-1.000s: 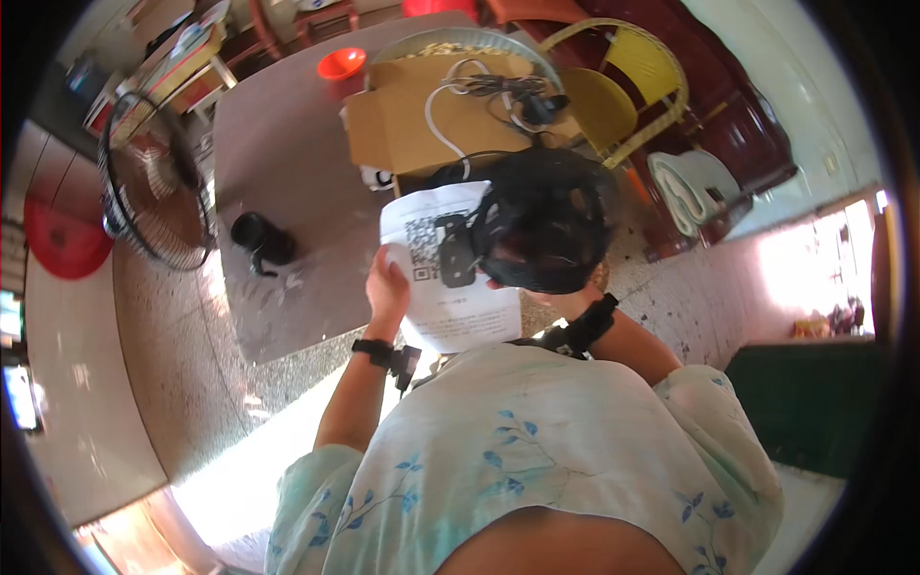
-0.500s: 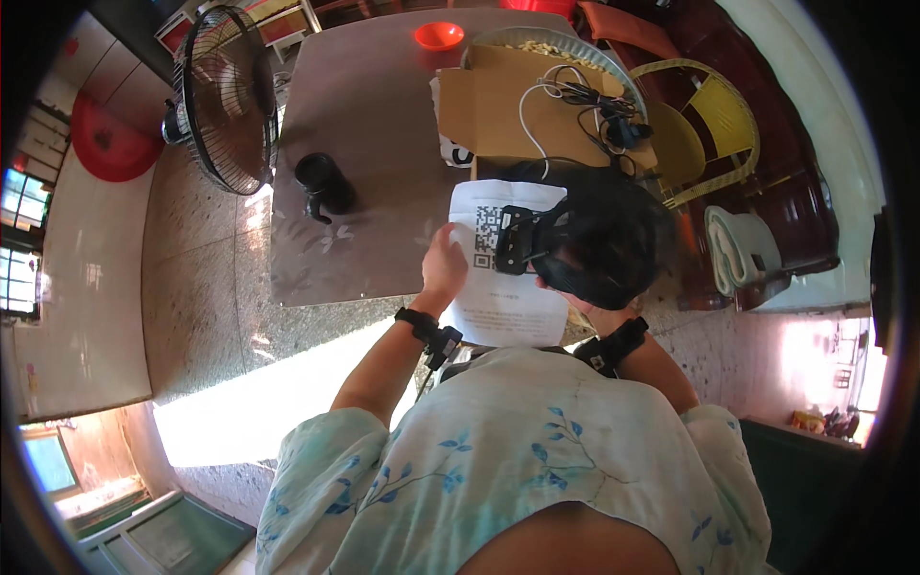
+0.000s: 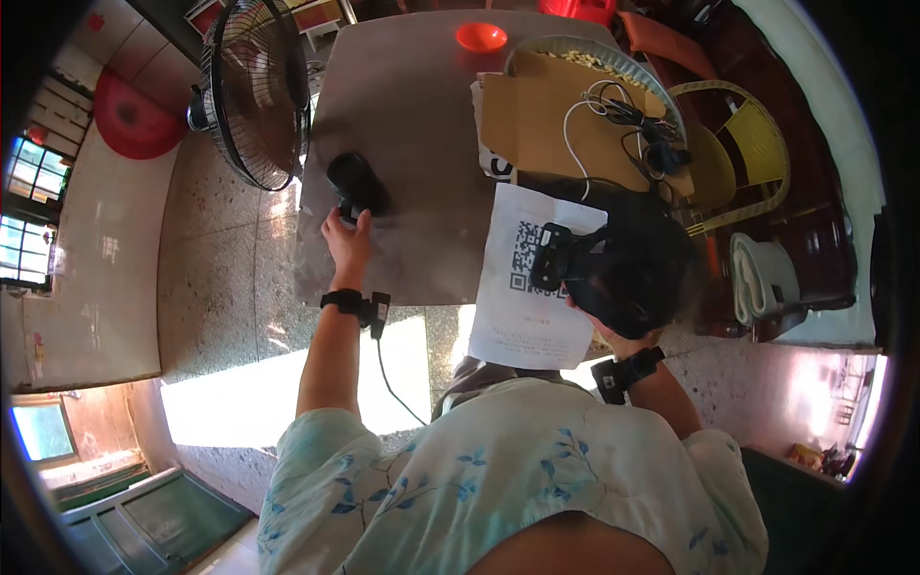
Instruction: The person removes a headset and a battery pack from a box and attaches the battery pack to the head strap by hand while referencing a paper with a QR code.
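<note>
The left hand [image 3: 347,249] spreads its fingers beside the black mug [image 3: 355,180]; rightward of it, the right hand [image 3: 621,337], grip indiscernible, adjoins a printed sheet [image 3: 503,321].

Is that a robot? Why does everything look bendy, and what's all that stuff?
No robot here, just a person with two bare hands. A camera worn on their head looks down, and its very wide lens bends straight edges. Black wristbands go around both wrists. The left hand has its fingers at the handle of a black mug. The right hand is mostly hidden behind a round dark thing, so I can't tell what it holds. That thing also partly covers a white paper sheet with a square printed code. On the brown table you can also see an orange bowl, an open cardboard box with cables on top, and a round metal tray of pale bits.
</note>
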`<control>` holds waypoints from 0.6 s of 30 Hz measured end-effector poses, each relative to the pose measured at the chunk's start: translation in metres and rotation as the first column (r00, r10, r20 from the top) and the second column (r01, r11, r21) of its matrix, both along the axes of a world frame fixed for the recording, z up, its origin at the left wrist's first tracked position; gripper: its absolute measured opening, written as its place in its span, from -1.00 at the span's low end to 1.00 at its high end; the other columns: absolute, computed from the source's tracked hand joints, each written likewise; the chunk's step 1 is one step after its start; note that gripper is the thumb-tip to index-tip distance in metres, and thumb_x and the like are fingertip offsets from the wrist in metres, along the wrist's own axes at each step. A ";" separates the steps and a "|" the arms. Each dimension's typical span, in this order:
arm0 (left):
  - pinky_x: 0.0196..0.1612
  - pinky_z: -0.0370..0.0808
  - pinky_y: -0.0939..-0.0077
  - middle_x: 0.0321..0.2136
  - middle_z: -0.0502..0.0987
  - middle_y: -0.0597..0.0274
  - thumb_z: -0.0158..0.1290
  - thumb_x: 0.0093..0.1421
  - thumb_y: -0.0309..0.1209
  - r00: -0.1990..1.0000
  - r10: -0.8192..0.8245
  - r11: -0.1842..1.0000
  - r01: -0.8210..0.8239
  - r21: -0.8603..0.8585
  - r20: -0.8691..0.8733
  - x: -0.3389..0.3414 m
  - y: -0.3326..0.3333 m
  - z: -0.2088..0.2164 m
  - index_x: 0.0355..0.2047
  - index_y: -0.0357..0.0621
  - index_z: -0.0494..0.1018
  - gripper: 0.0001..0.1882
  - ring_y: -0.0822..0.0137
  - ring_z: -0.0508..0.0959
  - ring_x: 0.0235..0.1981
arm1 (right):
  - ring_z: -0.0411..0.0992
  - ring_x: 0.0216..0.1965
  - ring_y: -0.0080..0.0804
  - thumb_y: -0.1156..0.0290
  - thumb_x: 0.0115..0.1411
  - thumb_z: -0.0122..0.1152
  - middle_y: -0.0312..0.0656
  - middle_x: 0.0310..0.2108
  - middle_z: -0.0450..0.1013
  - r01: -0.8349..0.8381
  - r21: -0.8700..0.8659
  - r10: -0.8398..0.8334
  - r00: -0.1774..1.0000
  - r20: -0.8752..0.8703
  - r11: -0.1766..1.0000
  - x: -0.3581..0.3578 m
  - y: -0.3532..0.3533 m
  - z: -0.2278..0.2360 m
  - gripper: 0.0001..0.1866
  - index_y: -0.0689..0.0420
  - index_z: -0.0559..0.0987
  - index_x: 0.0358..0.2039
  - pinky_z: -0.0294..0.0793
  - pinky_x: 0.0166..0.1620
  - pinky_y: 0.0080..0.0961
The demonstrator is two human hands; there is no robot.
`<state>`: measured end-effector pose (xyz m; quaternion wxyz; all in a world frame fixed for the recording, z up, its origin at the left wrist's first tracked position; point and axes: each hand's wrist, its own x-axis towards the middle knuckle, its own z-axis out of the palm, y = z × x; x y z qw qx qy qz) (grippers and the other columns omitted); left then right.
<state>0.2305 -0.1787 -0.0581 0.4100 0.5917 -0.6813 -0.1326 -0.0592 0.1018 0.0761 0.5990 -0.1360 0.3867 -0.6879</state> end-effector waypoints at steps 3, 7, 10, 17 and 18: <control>-0.56 0.38 0.57 -0.54 0.36 0.21 0.03 0.06 -0.21 0.979 -0.132 0.966 0.162 0.203 -0.154 0.021 -0.038 -0.027 -0.20 -0.29 0.21 -0.55 0.40 0.43 -0.56 | 0.38 -0.32 -0.21 0.18 0.03 0.08 -0.03 -0.28 0.38 0.025 -0.008 -0.024 0.999 0.041 1.000 0.000 0.003 -0.013 -0.60 0.21 0.39 -0.20 0.43 -0.35 -0.34; -0.63 0.37 0.64 -0.58 0.33 0.28 -0.03 0.10 -0.22 0.820 -0.036 0.807 0.361 0.467 -0.571 -0.002 -0.032 -0.008 -0.29 -0.24 0.23 -0.66 0.46 0.40 -0.67 | 0.38 -0.28 -0.21 0.27 0.02 0.13 -0.05 -0.23 0.37 0.027 0.080 -0.030 0.999 0.025 0.996 -0.013 0.013 -0.036 -0.63 0.19 0.40 -0.19 0.44 -0.33 -0.33; -0.61 0.40 0.62 -0.55 0.32 0.27 -0.04 0.11 -0.22 0.800 -0.025 0.822 0.358 0.443 -0.600 -0.007 -0.044 -0.015 -0.32 -0.23 0.22 -0.68 0.46 0.40 -0.63 | 0.39 -0.29 -0.22 0.29 0.02 0.13 -0.08 -0.23 0.38 0.053 0.093 -0.050 0.998 -0.036 0.994 -0.011 0.011 -0.035 -0.66 0.16 0.41 -0.20 0.45 -0.33 -0.33; -0.59 0.42 0.59 -0.51 0.30 0.24 -0.05 0.11 -0.22 0.745 -0.016 0.839 0.373 0.396 -0.667 -0.063 -0.117 -0.016 -0.31 -0.26 0.22 -0.66 0.41 0.37 -0.63 | 0.39 -0.26 -0.23 0.32 0.01 0.15 -0.10 -0.22 0.38 0.114 0.083 -0.102 0.986 -0.134 0.990 0.002 0.011 -0.023 -0.65 0.14 0.40 -0.17 0.48 -0.34 -0.38; -0.59 0.42 0.59 -0.51 0.30 0.24 -0.05 0.11 -0.22 0.742 -0.018 0.833 0.382 0.400 -0.670 -0.072 -0.129 -0.011 -0.31 -0.26 0.22 -0.66 0.41 0.37 -0.63 | 0.39 -0.25 -0.22 0.32 0.01 0.15 -0.10 -0.21 0.37 0.125 0.062 -0.113 0.980 -0.163 0.990 0.003 0.010 -0.020 -0.65 0.14 0.40 -0.17 0.49 -0.35 -0.39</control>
